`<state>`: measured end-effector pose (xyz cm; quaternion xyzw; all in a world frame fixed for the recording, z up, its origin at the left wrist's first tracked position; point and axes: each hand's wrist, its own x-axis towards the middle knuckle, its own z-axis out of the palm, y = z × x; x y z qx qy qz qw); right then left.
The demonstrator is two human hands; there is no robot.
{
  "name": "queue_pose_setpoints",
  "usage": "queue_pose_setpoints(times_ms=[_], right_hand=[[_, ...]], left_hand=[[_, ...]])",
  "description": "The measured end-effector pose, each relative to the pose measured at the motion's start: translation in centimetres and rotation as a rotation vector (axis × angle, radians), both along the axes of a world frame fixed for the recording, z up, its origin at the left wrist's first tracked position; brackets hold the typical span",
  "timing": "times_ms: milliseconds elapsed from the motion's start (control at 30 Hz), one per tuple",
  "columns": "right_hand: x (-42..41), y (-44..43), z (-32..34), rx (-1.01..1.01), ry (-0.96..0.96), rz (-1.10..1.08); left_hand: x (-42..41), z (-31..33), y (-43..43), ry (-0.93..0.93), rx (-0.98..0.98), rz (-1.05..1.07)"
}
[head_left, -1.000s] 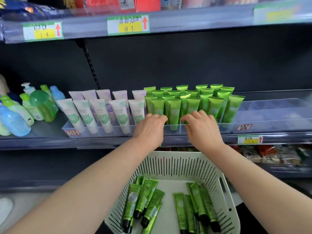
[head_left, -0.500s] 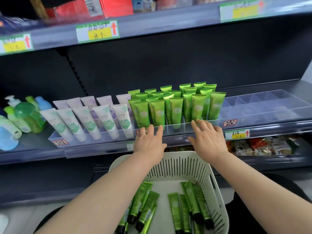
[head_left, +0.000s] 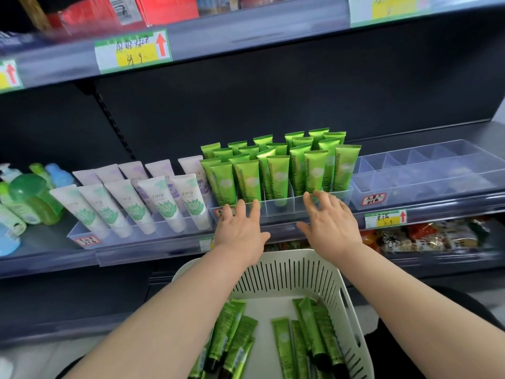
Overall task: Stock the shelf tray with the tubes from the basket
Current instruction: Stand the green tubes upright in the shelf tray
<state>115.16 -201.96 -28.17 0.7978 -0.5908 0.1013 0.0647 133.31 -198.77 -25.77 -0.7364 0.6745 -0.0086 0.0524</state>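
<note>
— What are the hands doing?

— Both are up at the front wall of the clear tray on the middle shelf. The left hand has its fingers straight and spread, with the tips over that wall, just below the front row of standing tubes. The right hand is spread too. Its fingers are blurred, and they sit in front of the tray's right part. Neither hand holds anything.

— Are they touching the tray?

— I cannot tell. The fingertips overlap the wall, and that is all that shows.

— And a second ago?

— Both hands were curled over the front row of tubes at the tray's edge. Half a second ago the fingers had already straightened and drawn back to the wall. They sit much the same now.

— What about the tubes themselves?

— The green ones stand upright in the tray, crimped ends up, several rows deep, as before. The loose tubes lie flat in the white slotted basket below the forearms. They form two clusters, left and right, and lie as they did.

— What else is on the shelf?

— White tubes lean in a tray to the left, with bottles beyond them. Another clear divided tray sits to the right. There are price tags on the edge of the shelf above.
</note>
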Motion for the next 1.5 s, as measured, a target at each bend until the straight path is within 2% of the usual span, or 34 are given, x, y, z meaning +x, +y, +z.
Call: queue_pose_setpoints(times_ms=[933,1500], right_hand=[[2.1,-10.4,0.8,0.088,-0.065,-0.009],[2.9,-12.6,0.9,0.131,-0.065,-0.035]], left_hand=[[1.8,-0.4,-10.5,-0.014,-0.012,0.017],[2.2,-0.4,-13.0,-0.027,-0.027,0.014]])
